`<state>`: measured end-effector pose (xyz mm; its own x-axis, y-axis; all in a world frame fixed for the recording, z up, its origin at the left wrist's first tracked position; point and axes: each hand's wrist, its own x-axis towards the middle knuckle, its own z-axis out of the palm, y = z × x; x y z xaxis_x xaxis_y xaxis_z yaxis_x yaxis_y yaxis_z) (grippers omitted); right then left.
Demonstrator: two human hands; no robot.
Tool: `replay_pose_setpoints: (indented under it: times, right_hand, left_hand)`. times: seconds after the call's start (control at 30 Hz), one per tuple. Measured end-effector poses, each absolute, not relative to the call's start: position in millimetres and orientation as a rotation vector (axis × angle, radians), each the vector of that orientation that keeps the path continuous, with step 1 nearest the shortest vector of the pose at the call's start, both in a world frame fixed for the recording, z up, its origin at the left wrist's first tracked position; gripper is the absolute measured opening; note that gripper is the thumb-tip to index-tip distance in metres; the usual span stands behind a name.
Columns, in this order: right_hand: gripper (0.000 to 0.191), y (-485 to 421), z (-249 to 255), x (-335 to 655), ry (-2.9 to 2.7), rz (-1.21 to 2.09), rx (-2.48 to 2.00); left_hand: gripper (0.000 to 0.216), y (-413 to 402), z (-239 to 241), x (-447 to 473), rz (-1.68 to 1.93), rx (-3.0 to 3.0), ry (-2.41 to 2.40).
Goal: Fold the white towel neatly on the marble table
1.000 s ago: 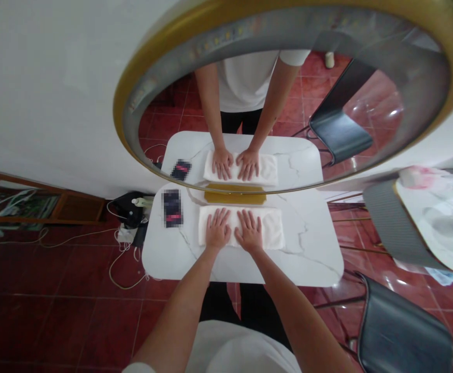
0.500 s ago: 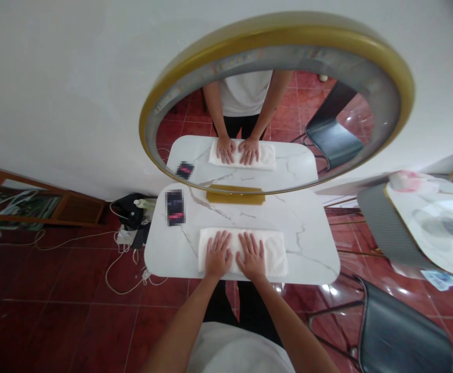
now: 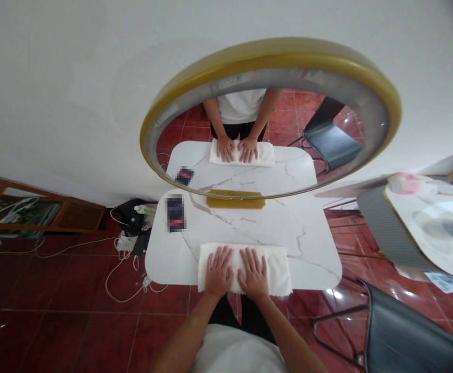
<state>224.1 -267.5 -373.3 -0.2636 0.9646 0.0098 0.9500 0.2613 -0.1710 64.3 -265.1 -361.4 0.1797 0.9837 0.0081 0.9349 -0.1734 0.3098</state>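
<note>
A folded white towel (image 3: 279, 272) lies along the near edge of a white marble-patterned table (image 3: 273, 223), its front side reaching slightly past that edge. My left hand (image 3: 218, 272) rests flat on the towel's left part, palm down. To its right, my right hand (image 3: 253, 272) also presses flat on the towel, fingers spread. The two hands are a small gap apart, thumbs facing each other. Neither hand grips anything. The mirror (image 3: 238, 124) above the table reflects both hands on the towel.
A dark, blurred-out item (image 3: 175, 213) lies at the table's left. The mirror has a gold frame (image 3: 288, 52) and gold base (image 3: 235, 200). A black chair (image 3: 409, 331) stands right, near another table (image 3: 416, 223). Cables (image 3: 112, 280) and a black bag-like object (image 3: 131, 215) lie on the floor at left.
The towel has slid toward me under both flat hands, and its front now overhangs the table edge. The view has also shifted slightly.
</note>
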Motion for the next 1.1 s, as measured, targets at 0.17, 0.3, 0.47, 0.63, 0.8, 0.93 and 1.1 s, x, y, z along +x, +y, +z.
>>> replay_pose_setpoints:
  times: [0.17, 0.3, 0.47, 0.63, 0.8, 0.93, 1.1]
  right_hand:
    - [0.071, -265.5, -373.0, 224.9, -2.418, 0.223, -1.837]
    - [0.071, -264.3, -372.1, 225.4, -2.432, 0.242, -1.832]
    - [0.071, -262.4, -372.6, 226.1, -2.430, 0.260, -1.828]
    - [0.071, -259.5, -374.1, 226.2, -2.426, 0.268, -1.833]
    - [0.071, -243.0, -374.6, 226.2, -2.433, 0.265, -1.809]
    - [0.070, -217.2, -372.9, 225.5, -2.449, 0.266, -1.784]
    - [0.070, -185.5, -373.7, 224.5, -2.445, 0.255, -1.772]
  left_hand:
    - [0.063, -264.1, -363.3, 63.7, 0.277, 2.224, 1.843]
    - [0.064, -262.7, -363.5, 62.9, 0.259, 2.235, 1.837]
    - [0.063, -254.8, -363.5, 60.2, 0.237, 2.274, 1.802]
    - [0.064, -244.4, -362.0, 57.2, 0.228, 2.321, 1.762]
    - [0.065, -233.2, -362.6, 56.7, 0.222, 2.317, 1.764]
    - [0.063, -216.4, -362.7, 58.0, 0.251, 2.277, 1.838]
    - [0.063, -186.6, -362.7, 58.3, 0.284, 2.271, 1.852]
